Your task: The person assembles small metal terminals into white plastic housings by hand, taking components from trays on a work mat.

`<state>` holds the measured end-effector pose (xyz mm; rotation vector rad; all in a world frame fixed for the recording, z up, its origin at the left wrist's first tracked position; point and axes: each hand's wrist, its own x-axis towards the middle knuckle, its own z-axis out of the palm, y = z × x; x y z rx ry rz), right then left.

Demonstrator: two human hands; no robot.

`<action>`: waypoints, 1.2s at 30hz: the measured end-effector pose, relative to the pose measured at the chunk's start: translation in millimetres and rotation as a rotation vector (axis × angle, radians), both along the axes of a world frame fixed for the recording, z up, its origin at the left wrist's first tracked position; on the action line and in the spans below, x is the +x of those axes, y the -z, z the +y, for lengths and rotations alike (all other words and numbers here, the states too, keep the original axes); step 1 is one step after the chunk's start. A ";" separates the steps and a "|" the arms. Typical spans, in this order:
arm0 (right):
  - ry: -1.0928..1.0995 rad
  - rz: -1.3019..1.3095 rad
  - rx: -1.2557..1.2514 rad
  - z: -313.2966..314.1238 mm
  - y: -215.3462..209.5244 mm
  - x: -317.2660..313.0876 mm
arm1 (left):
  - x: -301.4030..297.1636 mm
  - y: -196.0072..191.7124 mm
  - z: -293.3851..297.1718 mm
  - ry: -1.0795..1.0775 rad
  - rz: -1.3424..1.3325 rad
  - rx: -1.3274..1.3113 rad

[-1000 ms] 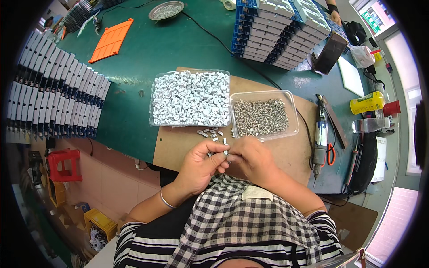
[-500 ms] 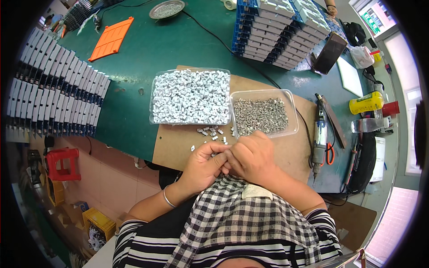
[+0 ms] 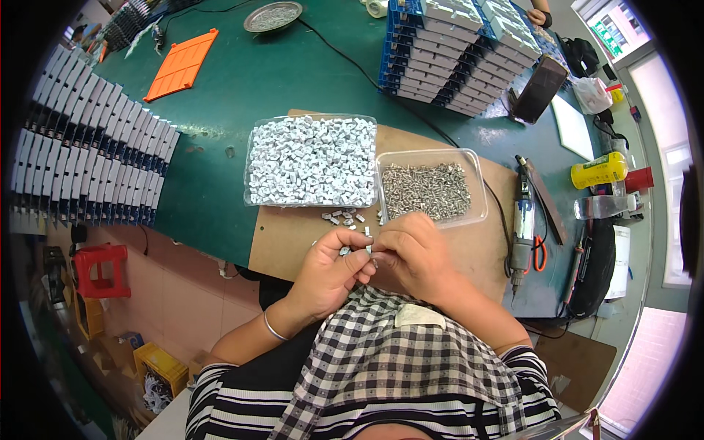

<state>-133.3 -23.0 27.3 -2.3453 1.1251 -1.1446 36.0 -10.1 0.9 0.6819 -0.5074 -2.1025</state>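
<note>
My left hand [image 3: 328, 270] is closed in a pinch on a small whitish metal block [image 3: 369, 249] between thumb and forefinger. Another pale piece shows by its fingers. Against it, my right hand [image 3: 415, 253] has its fingertips pinched together; what they hold is too small to make out. Both hands meet over the near edge of a brown board [image 3: 282, 246]. Beyond them stands a clear tray of small whitish blocks [image 3: 312, 163], heaped full. To its right is a clear tub of small metal screws [image 3: 429, 189]. Several loose blocks [image 3: 343, 218] lie on the board.
Stacked grey-and-blue modules [image 3: 88, 161] stand at left, with another stack [image 3: 447, 59] at far right. An electric screwdriver [image 3: 523, 235], orange-handled scissors [image 3: 540, 254] and a phone [image 3: 540, 89] lie at right. An orange panel [image 3: 182, 64] and metal dish [image 3: 273, 16] are farther back.
My hands have drawn slightly apart, my right fingers easing back so the small block in my left pinch now shows. At the far right another person's hand has shifted.
</note>
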 end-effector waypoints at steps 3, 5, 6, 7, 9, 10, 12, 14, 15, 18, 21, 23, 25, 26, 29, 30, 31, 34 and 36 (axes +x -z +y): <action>0.012 -0.061 0.066 1.7 4.9 3.0 | 1.4 3.0 1.1 0.003 -0.024 -0.039; 0.010 -0.091 0.091 2.2 7.4 4.3 | 1.1 5.1 1.7 0.004 -0.011 -0.055; 0.013 -0.114 0.119 2.6 7.9 5.3 | 0.8 6.0 1.9 -0.007 -0.014 -0.075; 0.016 -0.136 0.147 3.1 8.2 6.1 | 0.3 6.6 1.9 -0.018 -0.016 -0.095; 0.019 -0.172 0.193 5.4 7.8 7.5 | -2.6 7.3 1.6 -0.046 0.008 -0.135; 0.023 -0.207 0.239 6.8 7.7 8.2 | -3.4 7.6 1.5 -0.073 0.033 -0.175; 0.028 -0.213 0.221 8.8 9.3 9.4 | -2.8 8.4 1.3 -0.058 0.026 -0.175; 0.034 -0.219 0.203 10.6 10.5 9.4 | -1.8 7.8 0.1 -0.042 0.018 -0.176; 0.043 -0.258 0.249 11.9 11.4 9.0 | -0.8 7.2 -0.6 -0.020 -0.012 -0.189; 0.030 -0.366 0.406 15.5 16.2 6.8 | -0.6 2.7 -0.6 0.008 -0.060 -0.222; -0.012 -0.541 0.738 20.5 8.7 4.0 | 0.5 0.4 -1.4 0.055 -0.090 -0.273; -0.032 -0.646 0.962 21.5 2.3 2.5 | 1.6 -2.0 -1.1 0.095 -0.100 -0.299; -0.165 -0.734 0.979 20.1 -0.4 1.1 | 2.5 -7.2 -0.5 0.128 -0.098 -0.224; -0.162 -0.737 0.979 19.3 -0.2 1.0 | 3.0 -7.1 0.1 0.131 -0.099 -0.223; -0.244 -0.856 1.115 14.3 1.0 2.6 | 2.9 -5.4 1.2 0.118 -0.128 -0.165; -0.251 -0.917 1.186 12.3 1.8 4.6 | 2.3 -3.1 1.5 0.090 -0.150 -0.146; -0.259 -0.979 1.256 11.3 2.8 6.6 | 2.1 -0.6 1.7 0.062 -0.172 -0.126; -0.232 -0.968 1.249 12.2 7.1 11.7 | 6.4 7.9 3.7 0.056 -0.115 -0.060; -0.197 -0.869 1.229 10.5 6.5 8.3 | 6.5 6.3 3.3 0.028 -0.113 -0.039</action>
